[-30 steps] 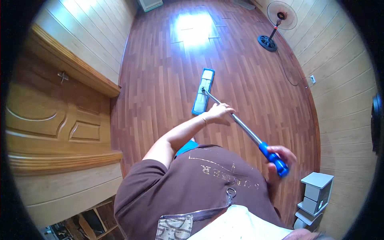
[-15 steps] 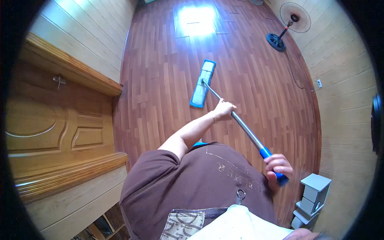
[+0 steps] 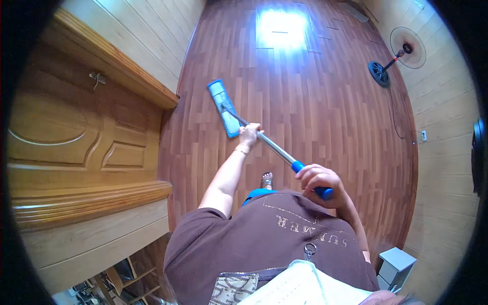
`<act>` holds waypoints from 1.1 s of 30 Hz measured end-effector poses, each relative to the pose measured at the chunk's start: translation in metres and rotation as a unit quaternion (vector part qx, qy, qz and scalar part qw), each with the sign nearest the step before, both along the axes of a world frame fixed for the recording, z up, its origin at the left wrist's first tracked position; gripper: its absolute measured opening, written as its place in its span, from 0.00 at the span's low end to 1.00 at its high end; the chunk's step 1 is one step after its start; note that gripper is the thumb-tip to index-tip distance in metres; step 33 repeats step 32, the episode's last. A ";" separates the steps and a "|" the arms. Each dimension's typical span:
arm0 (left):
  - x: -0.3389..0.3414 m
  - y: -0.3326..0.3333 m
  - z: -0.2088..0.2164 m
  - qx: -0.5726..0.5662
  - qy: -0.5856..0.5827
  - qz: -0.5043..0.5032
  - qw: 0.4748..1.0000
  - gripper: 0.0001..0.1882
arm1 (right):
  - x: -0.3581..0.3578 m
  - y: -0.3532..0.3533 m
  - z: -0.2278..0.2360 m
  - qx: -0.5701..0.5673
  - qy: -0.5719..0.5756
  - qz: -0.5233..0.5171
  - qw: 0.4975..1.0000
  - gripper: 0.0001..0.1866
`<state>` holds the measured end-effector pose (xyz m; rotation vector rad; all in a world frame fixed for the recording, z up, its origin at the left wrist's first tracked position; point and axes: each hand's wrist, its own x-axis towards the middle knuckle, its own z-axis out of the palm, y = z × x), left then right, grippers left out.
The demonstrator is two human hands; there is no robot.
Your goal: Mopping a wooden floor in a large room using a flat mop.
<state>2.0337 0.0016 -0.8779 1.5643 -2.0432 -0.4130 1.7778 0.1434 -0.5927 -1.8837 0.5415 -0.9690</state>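
Left hand wrapped around metal mop handle midway; right hand closed on blue end grip. Flat mop head, blue rectangular pad, lies on wood-laminate floor near carved wooden door. Risk: pad edge knocking door frame; glossy floor, likely slippery under sandalled foot.
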 end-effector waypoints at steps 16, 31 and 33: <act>0.037 0.068 0.004 -0.024 0.056 0.088 0.994 0.09 | 0.006 -0.014 0.033 0.111 -0.020 0.059 0.992 0.07; 0.002 0.001 -0.016 0.055 0.097 -0.347 0.931 0.06 | 0.138 0.099 0.026 0.019 0.021 -0.248 0.968 0.15; 0.002 -0.006 -0.008 0.080 0.069 -0.396 0.912 0.08 | 0.151 0.103 0.021 0.002 0.046 -0.263 0.964 0.18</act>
